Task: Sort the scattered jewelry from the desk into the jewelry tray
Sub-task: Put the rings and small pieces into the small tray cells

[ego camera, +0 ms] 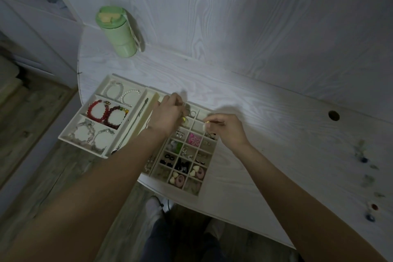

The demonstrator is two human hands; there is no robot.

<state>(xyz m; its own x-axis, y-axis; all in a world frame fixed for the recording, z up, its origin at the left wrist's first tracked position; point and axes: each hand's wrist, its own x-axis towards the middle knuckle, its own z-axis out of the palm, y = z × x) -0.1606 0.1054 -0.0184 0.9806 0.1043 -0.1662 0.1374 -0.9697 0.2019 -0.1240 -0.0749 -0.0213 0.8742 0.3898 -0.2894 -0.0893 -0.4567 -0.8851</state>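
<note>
Small pale earring (204, 127) (pinched) in right hand (227, 131) above jewelry tray (209, 151).

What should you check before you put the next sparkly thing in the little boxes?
1. Left hand over the grid tray, pinching rings: ok.
2. Right hand pinching a small pale piece over the tray: ok.
3. Empty cell under that piece: cannot tell, too dim.
4. Bracelet tray lying flat on the desk: ok.
5. All loose jewelry gathered: not ok, small beads lie at the desk's right edge.
6. Green bottle clear of the hands: ok.
</note>
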